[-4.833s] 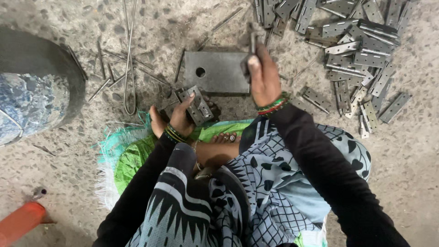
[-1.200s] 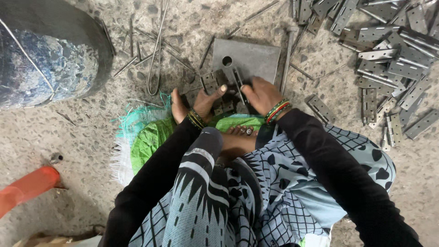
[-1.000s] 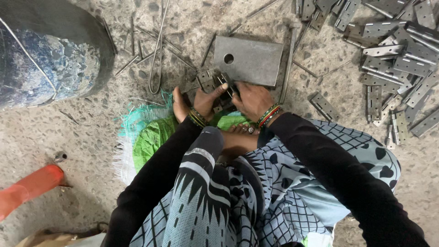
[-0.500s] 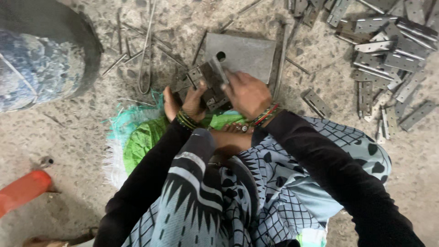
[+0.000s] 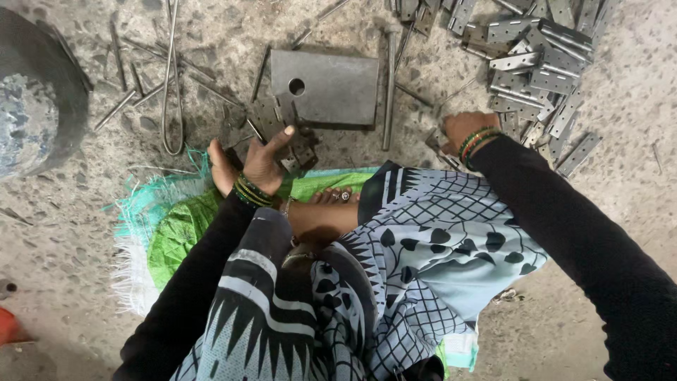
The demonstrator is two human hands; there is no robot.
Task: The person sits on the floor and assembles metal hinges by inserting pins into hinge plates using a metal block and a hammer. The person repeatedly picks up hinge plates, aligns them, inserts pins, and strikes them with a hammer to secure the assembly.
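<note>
A hinge (image 5: 293,144) was pinched in the left hand (image 5: 257,162), just below the steel block (image 5: 326,87). The right hand (image 5: 462,130) was laid on loose hinges (image 5: 536,63) far right; its grip could not be told.

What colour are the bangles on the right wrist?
The bangles are green, red and gold, seen in the head view.
</note>
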